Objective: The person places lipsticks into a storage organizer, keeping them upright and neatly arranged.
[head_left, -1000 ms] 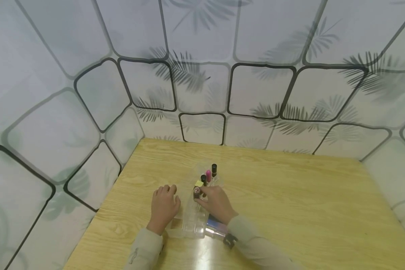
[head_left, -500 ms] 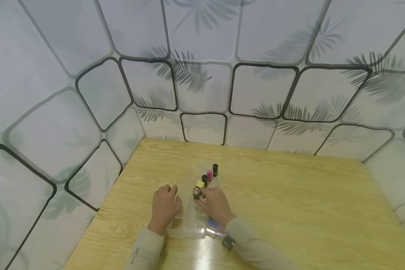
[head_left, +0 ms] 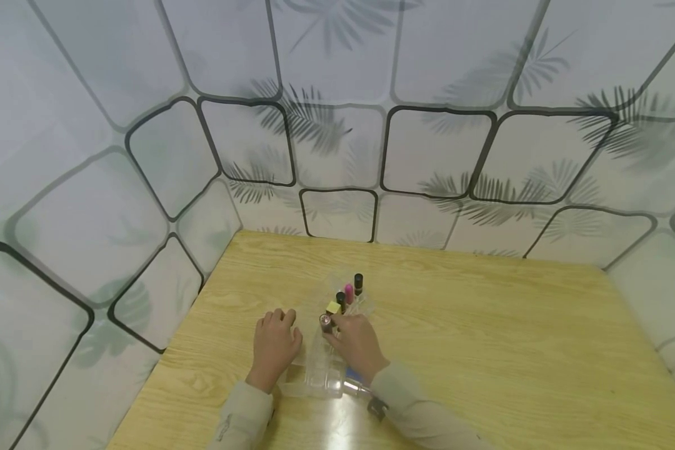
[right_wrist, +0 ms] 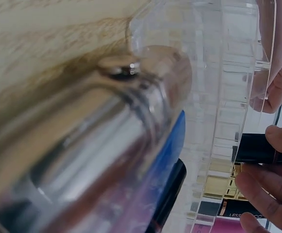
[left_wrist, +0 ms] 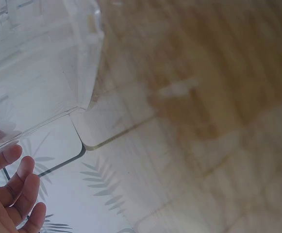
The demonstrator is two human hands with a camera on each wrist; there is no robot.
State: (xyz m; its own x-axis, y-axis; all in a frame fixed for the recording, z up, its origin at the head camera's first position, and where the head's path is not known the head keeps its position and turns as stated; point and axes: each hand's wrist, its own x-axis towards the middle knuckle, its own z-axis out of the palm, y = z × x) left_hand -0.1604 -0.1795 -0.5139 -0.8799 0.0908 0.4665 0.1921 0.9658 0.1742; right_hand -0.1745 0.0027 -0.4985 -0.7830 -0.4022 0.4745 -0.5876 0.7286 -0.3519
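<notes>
A clear plastic cosmetics organizer [head_left: 315,378] with rows of small compartments stands on the table between the hands. My right hand [head_left: 359,342] pinches a dark lipstick tube [head_left: 325,323] between thumb and fingers, over the organizer's slots. In the right wrist view that black tube [right_wrist: 257,148] lies close to the compartment wall. Beyond it stand a gold-topped lipstick [head_left: 334,307], a black one, a pink one [head_left: 349,293] and another black one [head_left: 358,283]. My left hand [head_left: 277,342] is at the organizer's left side, fingers loosely bent; in the left wrist view its fingertips are beside the clear wall [left_wrist: 43,73].
A shiny silver tube [head_left: 355,387] and a blue item [head_left: 353,375] lie right of the organizer's near end, partly under the right forearm. A wood-grain table [head_left: 484,350] meets patterned walls [head_left: 337,215] at the back and left.
My right hand has shifted slightly left with the lipstick, whose top now tilts more to the left. The left hand has stayed in place.
</notes>
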